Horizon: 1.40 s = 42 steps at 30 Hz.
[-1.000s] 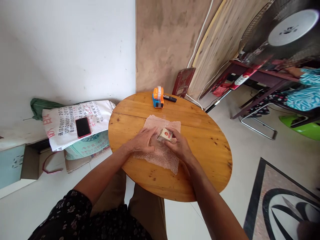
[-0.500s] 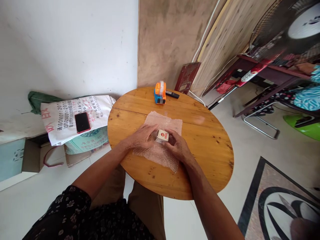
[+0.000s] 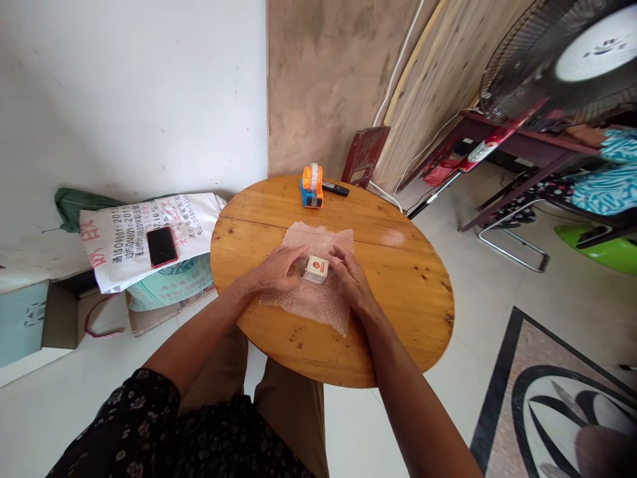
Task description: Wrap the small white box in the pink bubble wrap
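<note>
A small white box with a red emblem (image 3: 316, 269) rests on a sheet of pinkish bubble wrap (image 3: 318, 307), roughly at its middle. To the box's left is my left hand (image 3: 280, 269), fingers stretched and thumb apart, lying over the wrap's left side. My right hand (image 3: 351, 275) is open on the other side, its fingers slightly curved and a narrow gap between it and the box. Both hands hold nothing. The wrap lies spread on a round wooden table (image 3: 398, 292), partly covered by my hands.
An orange and blue tape dispenser (image 3: 312, 186) and a black pen-like object (image 3: 336, 188) sit at the table's far edge. A phone (image 3: 162, 247) lies on white sacking (image 3: 119, 232) at left. A standing fan (image 3: 552, 73) and a seated person (image 3: 607, 179) are at right.
My right hand has drawn away from the box, its fingers opening. The box now sits slightly turned on the bubble wrap. The view has shifted a little to the right.
</note>
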Tool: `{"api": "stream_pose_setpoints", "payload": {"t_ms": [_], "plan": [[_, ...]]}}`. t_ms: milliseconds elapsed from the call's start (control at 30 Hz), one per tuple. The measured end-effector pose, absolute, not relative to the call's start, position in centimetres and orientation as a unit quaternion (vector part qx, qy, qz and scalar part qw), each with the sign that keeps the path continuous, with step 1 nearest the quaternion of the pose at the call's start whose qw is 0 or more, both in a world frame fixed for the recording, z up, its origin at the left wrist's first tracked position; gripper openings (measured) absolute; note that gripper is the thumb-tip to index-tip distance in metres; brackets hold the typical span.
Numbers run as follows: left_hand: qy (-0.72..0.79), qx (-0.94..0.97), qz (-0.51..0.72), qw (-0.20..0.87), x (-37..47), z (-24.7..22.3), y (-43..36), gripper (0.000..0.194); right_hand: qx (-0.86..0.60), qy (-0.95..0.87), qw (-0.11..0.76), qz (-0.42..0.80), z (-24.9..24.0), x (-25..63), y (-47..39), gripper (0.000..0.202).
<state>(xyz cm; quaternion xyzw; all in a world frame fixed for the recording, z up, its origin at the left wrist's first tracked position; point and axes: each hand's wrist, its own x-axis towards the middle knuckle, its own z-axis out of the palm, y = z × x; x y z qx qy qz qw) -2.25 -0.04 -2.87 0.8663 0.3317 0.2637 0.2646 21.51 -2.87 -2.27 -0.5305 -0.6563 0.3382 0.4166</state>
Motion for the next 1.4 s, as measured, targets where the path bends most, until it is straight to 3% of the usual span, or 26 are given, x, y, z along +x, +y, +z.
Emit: {"api": "stream_pose_setpoints", "payload": {"t_ms": [133, 233, 333, 500, 633, 833, 1033, 1200, 1400], "plan": [[0.365, 0.845, 0.275, 0.277, -2.6, -1.3, -0.8, 0.074, -0.544, -0.592, 0.462, 0.374, -2.3, 21.4, -2.4, 0.06], [0.359, 0.881, 0.244, 0.189, -3.0, 0.7, -3.6, 0.057, -0.541, -0.568, 0.479, 0.394, -2.3, 21.3, -2.4, 0.057], [0.325, 0.92, 0.198, 0.091, -3.3, 1.8, -7.1, 0.053, -0.545, -0.55, 0.494, 0.396, -2.3, 21.2, -2.2, 0.052], [0.341, 0.925, 0.166, 0.01, -2.6, 0.7, -9.7, 0.041, -0.557, -0.51, 0.507, 0.415, -2.2, 21.4, -1.8, 0.047], [0.326, 0.917, 0.226, -0.038, -1.6, -0.6, -9.1, 0.021, -0.543, -0.505, 0.523, 0.422, -2.5, 21.5, -1.7, 0.046], [0.423, 0.834, 0.344, 0.083, 0.0, 0.6, -6.3, 0.007, -0.53, -0.461, 0.546, 0.457, -2.2, 21.6, -1.5, 0.05], [0.534, 0.742, 0.314, 0.255, 1.8, 2.5, -2.5, 0.01, -0.434, -0.434, 0.552, 0.564, -0.3, 22.4, -2.8, 0.065], [0.53, 0.699, 0.349, 0.328, 2.3, 1.1, -1.2, 0.012, -0.436, -0.485, 0.526, 0.546, 0.4, 22.6, -3.3, 0.069], [0.507, 0.673, 0.386, 0.375, 2.5, -0.2, -0.8, 0.014, -0.519, -0.519, 0.483, 0.478, -0.6, 22.0, -2.8, 0.05]]}}
